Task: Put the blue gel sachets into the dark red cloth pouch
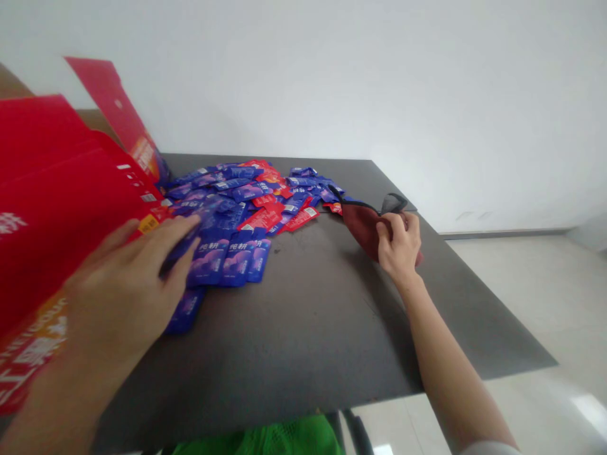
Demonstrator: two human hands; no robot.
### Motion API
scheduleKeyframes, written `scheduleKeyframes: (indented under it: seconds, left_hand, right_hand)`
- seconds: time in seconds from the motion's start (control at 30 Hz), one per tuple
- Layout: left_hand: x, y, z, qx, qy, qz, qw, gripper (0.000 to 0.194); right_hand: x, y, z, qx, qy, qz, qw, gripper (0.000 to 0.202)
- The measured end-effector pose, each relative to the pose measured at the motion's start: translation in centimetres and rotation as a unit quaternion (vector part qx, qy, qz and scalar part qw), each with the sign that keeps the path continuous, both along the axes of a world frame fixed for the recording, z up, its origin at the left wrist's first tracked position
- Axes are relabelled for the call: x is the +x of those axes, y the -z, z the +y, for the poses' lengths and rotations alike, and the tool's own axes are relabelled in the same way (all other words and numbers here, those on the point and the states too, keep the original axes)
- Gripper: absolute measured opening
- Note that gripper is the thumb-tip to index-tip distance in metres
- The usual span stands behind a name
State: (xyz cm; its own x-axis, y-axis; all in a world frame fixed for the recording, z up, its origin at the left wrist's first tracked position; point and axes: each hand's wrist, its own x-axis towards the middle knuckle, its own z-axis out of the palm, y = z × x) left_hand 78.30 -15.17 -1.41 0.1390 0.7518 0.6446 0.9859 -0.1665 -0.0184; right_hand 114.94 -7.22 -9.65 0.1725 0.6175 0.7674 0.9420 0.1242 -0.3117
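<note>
A red box (57,202) is seen left of the packet pile (249,189); at the pile's near left, a blurred blue packet (182,248) is pinched by the left hand (135,278). Right of the pile, a maroon pouch (359,227) is grasped by the right hand (401,243).

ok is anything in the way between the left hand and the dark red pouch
Some overlapping blue packets lie on the table just beyond the left hand, on the side toward the dark red pouch held in the right hand. They lie low, and nothing else visible stands between.
</note>
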Motion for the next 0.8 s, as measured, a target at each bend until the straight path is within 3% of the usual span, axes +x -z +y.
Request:
scheduleKeyframes:
  seconds: [0.1, 0.17, 0.23, 0.37, 0.57, 0.67, 0.73, 0.8]
  left_hand:
    - [0.1, 0.1, 2.7, -0.091, -0.018, 0.051, 0.994, 0.041]
    - [0.0, 1.7, 2.8, -0.216, -0.003, 0.1, 0.971, 0.046]
    - [-0.1, 3.4, 2.1, -0.282, -0.001, 0.121, 0.952, 0.052]
    - [0.0, 4.9, 1.2, -0.255, 0.006, 0.141, 0.957, 0.051]
    - [-1.4, 6.2, 2.8, -0.226, 0.05, 0.16, 0.96, 0.042]
    - [-2.4, 6.9, 2.8, -0.229, 0.037, 0.149, 0.961, 0.046]
    - [-2.3, 6.4, 3.1, -0.21, 0.027, 0.139, 0.967, 0.05]
    - [-1.2, 4.7, 4.4, -0.192, 0.04, 0.131, 0.972, 0.051]
  right_hand:
    - [0.3, -0.1, -0.3, 0.023, 0.006, 0.016, 1.0, 0.026]
    - [0.4, -0.2, -0.5, 0.032, 0.008, 0.024, 0.999, 0.026]
    - [0.3, -0.3, -0.6, 0.038, 0.013, 0.03, 0.999, 0.026]
    - [-0.2, -1.1, -1.1, 0.044, 0.006, 0.041, 0.998, 0.026]
    - [-0.5, -2.3, -2.0, 0.068, -0.013, 0.071, 0.995, 0.024]
    - [-0.2, -2.6, -2.2, 0.096, 0.002, 0.083, 0.992, 0.024]
    - [0.3, -2.9, -2.3, 0.119, 0.012, 0.086, 0.989, 0.024]
    - [1.0, -3.1, -2.5, 0.146, 0.023, 0.091, 0.985, 0.024]
